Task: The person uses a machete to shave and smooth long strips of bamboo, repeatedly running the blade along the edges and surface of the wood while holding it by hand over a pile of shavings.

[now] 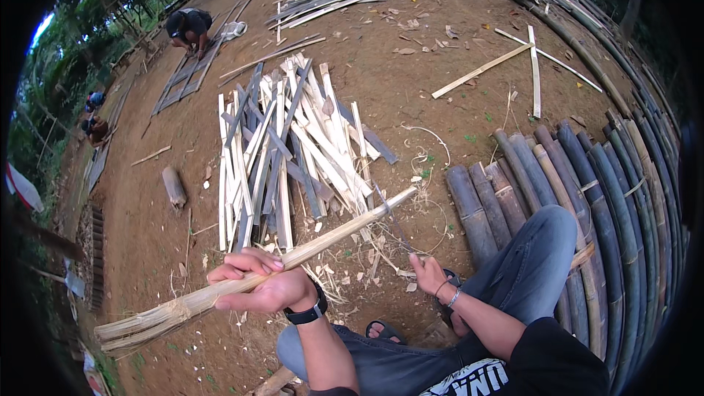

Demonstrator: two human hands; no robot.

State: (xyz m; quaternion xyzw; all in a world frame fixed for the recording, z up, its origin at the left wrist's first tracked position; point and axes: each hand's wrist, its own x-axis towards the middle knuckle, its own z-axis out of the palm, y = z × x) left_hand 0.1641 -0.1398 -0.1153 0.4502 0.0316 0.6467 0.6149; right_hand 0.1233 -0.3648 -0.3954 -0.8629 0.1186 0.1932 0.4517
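A long, pale split bamboo piece (345,232) slants from the lower left up to the middle of the view. My left hand (268,286) is closed around it, palm from below with the fingers over its top. My right hand (431,276) grips a knife (393,214) by its handle, which the fingers mostly hide. The thin blade points up and away, crossing the bamboo near its far end; whether it bites in, I cannot tell. Beyond lies a heap of split bamboo strips (315,147), pale and dark. Curled shavings (374,249) litter the ground around the blade.
Dark bamboo poles (609,198) lie close together at my right, beside my bent knee (539,242). A short log (174,187) rests left of the heap. Crossed strips (534,66) and another strip pile (337,0) lie farther off. A person (192,29) crouches over a bamboo frame (189,77).
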